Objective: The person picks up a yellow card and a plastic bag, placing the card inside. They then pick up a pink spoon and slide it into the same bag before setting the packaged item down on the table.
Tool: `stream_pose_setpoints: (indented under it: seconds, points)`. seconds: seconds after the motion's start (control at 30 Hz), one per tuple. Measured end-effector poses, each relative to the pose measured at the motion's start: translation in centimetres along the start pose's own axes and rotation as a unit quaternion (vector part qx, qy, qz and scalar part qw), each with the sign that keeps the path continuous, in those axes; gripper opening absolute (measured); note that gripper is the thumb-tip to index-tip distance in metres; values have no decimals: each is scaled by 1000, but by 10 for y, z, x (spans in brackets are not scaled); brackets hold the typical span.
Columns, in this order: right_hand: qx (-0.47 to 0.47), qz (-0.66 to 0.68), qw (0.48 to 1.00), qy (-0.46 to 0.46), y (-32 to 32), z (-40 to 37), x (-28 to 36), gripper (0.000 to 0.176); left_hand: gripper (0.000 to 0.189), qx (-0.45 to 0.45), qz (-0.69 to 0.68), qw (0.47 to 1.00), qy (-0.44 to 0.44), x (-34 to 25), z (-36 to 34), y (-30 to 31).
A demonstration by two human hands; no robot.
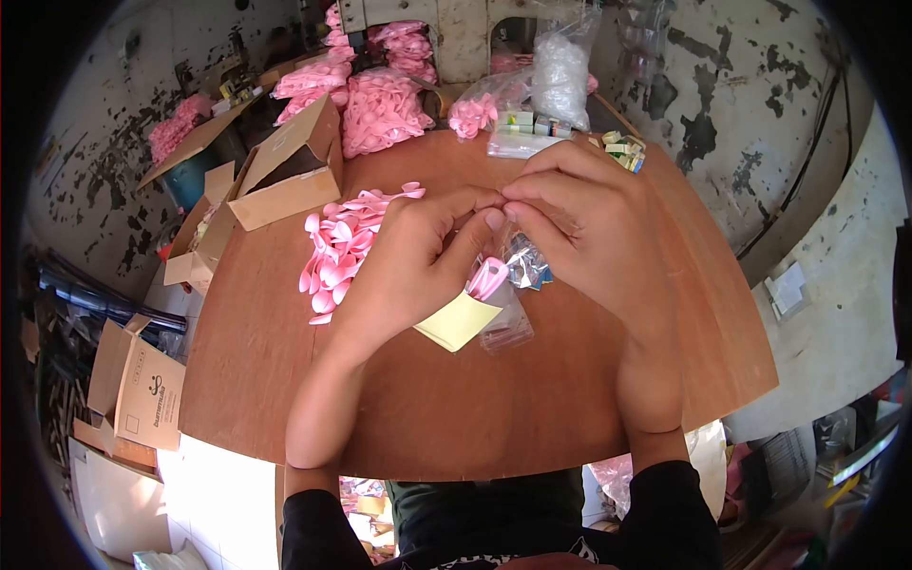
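Observation:
My left hand (423, 256) and my right hand (594, 228) meet above the middle of the table, fingertips pinched together. Whatever thin thing they pinch is too small to make out. Just below the left hand are a pale yellow card (460, 321) and a pink plastic piece (488, 276), partly hidden by that hand. A clear plastic bag (509, 325) lies beside the card. Under the right fingers is a small pile of shiny clear packets (525, 262). To the left of my left hand, pink plastic spoons (337, 249) lie in a loose heap.
Bags of pink pieces (385, 109) stand at the table's back, near an open cardboard box (290, 166). At the back right are a bag of clear plastic (560, 81) and small yellowish pieces (622, 150). The wooden table (456, 418) has a curved edge.

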State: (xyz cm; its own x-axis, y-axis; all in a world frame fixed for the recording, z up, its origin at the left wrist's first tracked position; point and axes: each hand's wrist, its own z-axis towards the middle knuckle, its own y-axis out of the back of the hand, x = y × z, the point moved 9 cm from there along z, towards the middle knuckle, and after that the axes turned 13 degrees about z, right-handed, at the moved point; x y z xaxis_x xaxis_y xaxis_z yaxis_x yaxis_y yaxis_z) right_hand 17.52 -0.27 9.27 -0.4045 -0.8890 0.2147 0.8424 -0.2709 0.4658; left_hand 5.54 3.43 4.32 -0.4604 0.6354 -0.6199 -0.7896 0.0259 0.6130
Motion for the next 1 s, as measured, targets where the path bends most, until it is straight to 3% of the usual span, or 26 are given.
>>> stream_pose_setpoints:
  seconds: [0.3, 0.4, 0.5, 0.57, 0.6, 0.67, 0.7, 0.77, 0.83, 0.9, 1.0]
  points:
    - [17, -33, 999, 9, -9, -5, -4, 4, 17, 17, 96, 989, -107, -14, -4, -4]
    - [29, 6, 999, -39, -6, -4, -10, 5, 18, 57, 111, 985, -116, -18, -6, -7]
    - [23, 52, 996, -74, -1, 0, -16, 6, 21, 31, 105, 982, -153, -24, -10, -2]
    - [-22, 228, 964, -134, 3, -3, -32, 4, 23, -3, 78, 986, -150, -27, -10, 6]
    - [-20, 228, 964, -136, 4, -3, -34, 4, 23, -3, 75, 986, -149, -27, -9, 7]
    - [-118, 390, 892, -193, 15, -10, -51, 6, 22, -39, 30, 987, -150, -26, -10, 15]
    - [-117, 388, 893, -197, 21, -12, -55, 6, 22, -38, 26, 988, -148, -25, -10, 16]
    - [-148, 549, 805, -169, 39, -14, -65, 13, 22, -106, -75, 987, -97, -12, -11, 31]
    - [-132, 570, 796, -156, 58, -15, -67, 16, 24, -130, -109, 979, -115, -14, -11, 37]
    - [-115, 590, 787, -142, 78, -16, -69, 19, 26, -136, -188, 970, -78, -8, -11, 41]
    - [-52, 646, 753, -115, 93, -24, -76, 12, 27, -145, -167, 971, -87, -5, -11, 47]
